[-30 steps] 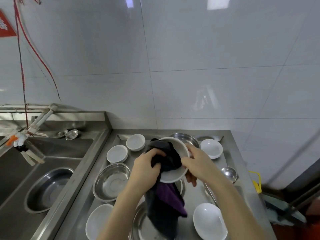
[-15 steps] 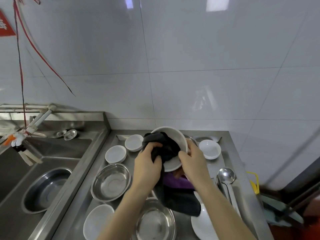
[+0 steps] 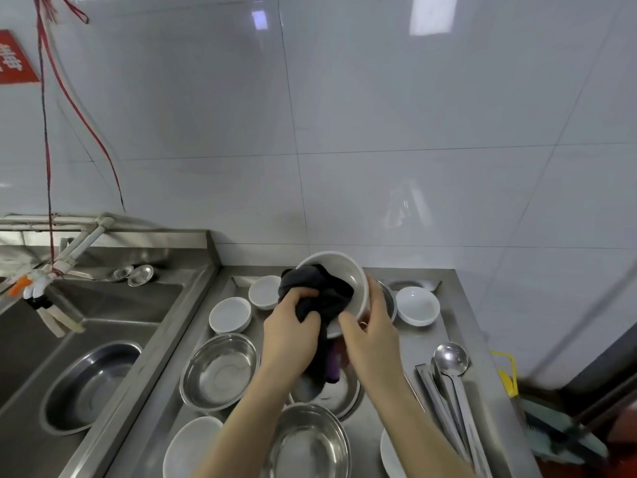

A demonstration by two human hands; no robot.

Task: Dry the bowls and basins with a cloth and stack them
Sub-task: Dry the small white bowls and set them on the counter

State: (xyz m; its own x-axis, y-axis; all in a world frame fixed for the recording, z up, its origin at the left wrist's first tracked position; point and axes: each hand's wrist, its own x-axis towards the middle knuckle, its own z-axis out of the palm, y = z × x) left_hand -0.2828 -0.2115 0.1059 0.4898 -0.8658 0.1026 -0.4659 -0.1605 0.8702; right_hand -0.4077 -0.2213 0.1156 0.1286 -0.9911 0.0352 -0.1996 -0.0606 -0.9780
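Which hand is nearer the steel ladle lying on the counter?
Right. The right hand, holding the white bowl, sits just left of the ladle; the left hand, gripping the dark cloth in that bowl, is farther left, beyond the right hand.

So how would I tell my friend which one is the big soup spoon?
Find the steel counter to the right of the sink, then look along its right side, beyond the right hand. The ladle lies flat there beside the tongs. It alone has a round shiny cup on a long thin handle.
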